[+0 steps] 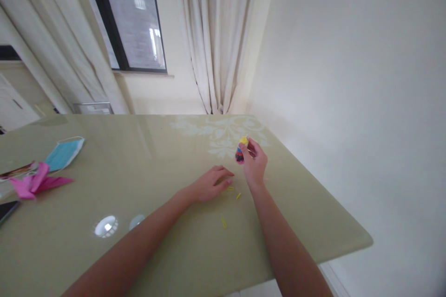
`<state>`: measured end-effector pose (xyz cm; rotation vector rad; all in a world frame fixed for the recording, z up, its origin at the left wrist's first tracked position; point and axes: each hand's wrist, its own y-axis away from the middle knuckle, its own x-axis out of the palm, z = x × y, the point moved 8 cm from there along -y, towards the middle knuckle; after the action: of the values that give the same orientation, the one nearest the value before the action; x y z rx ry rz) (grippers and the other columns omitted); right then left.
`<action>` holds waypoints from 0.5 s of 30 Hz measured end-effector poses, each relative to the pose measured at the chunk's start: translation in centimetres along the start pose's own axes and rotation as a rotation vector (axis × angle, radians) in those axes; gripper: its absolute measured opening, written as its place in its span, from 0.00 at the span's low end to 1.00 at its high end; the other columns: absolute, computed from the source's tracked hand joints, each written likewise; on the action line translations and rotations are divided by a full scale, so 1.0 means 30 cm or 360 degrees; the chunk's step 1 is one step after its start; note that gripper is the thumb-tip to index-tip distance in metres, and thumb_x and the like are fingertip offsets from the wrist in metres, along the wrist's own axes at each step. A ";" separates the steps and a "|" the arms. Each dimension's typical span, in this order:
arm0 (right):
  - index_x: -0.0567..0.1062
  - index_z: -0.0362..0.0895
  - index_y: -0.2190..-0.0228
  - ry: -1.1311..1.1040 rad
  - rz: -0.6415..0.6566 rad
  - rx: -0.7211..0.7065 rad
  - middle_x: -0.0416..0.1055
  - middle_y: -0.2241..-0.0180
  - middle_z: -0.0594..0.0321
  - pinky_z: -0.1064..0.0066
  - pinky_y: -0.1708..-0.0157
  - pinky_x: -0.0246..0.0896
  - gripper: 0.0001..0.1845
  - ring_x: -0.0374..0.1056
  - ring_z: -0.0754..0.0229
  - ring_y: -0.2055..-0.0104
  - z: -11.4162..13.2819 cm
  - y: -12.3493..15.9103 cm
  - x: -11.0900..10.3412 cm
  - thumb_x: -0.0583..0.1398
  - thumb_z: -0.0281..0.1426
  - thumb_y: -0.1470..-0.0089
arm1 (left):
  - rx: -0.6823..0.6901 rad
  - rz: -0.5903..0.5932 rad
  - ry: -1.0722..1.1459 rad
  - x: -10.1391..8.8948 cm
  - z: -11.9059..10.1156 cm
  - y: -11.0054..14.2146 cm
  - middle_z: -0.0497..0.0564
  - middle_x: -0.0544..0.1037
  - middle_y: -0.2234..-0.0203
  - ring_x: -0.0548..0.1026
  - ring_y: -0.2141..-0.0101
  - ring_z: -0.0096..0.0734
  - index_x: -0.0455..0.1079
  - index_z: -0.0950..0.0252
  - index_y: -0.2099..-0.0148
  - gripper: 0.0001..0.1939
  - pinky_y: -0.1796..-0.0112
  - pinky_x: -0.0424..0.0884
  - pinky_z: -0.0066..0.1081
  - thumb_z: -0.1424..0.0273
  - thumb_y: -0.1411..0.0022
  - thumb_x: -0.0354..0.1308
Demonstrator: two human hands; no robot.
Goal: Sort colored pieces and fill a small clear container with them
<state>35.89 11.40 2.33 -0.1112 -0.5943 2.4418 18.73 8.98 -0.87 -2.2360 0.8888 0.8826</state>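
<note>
My right hand [255, 160] is raised a little over the table, its thumb and fingers pinched on a small multicoloured bundle [239, 154]. The bundle is yellow at the top, with blue, red, black and pink below; its exact kind is too small to make out. Just left of it, my left hand [211, 183] hovers low over or rests on the tabletop, thumb and fingers apart. Beside its fingertips lie thin yellow pieces [239, 196], partly hidden by the hand. Another yellow loop-like piece [224, 222] lies closer to me.
On the left of the glossy table [167, 148] are a blue face mask [64, 154], a pink folded-paper shape [36, 183] and a dark phone-like object [7, 209]. A white wall [348, 102] runs along the right side. Curtains and a window stand behind the far edge.
</note>
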 end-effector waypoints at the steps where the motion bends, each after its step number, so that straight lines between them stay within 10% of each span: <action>1: 0.80 0.39 0.49 0.0000 -0.0002 -0.0001 0.82 0.57 0.48 0.60 0.59 0.76 0.32 0.79 0.53 0.61 0.001 0.001 0.000 0.68 0.49 0.47 | 0.0016 0.0024 -0.0033 0.012 -0.021 0.017 0.61 0.76 0.42 0.72 0.41 0.47 0.72 0.62 0.37 0.28 0.38 0.66 0.46 0.50 0.27 0.49; 7: 0.81 0.40 0.49 0.0024 0.0005 0.0011 0.82 0.58 0.49 0.62 0.62 0.77 0.32 0.79 0.53 0.62 0.003 0.006 -0.002 0.67 0.51 0.46 | 0.0259 0.0217 -0.0401 0.137 -0.140 0.099 0.60 0.59 0.27 0.54 0.29 0.63 0.61 0.55 0.28 0.47 0.30 0.39 0.64 0.37 0.41 0.59; 15: 0.81 0.40 0.49 0.0043 0.0009 -0.0018 0.82 0.57 0.49 0.61 0.58 0.75 0.31 0.79 0.52 0.61 -0.003 0.002 -0.006 0.68 0.50 0.46 | 0.0261 0.0041 -0.0707 0.133 -0.098 0.000 0.55 0.79 0.43 0.74 0.42 0.45 0.76 0.59 0.44 0.16 0.33 0.56 0.52 0.61 0.26 0.52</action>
<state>36.03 11.29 2.22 -0.1501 -0.5969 2.4386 22.04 5.45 -2.01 -1.7912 0.7482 1.2096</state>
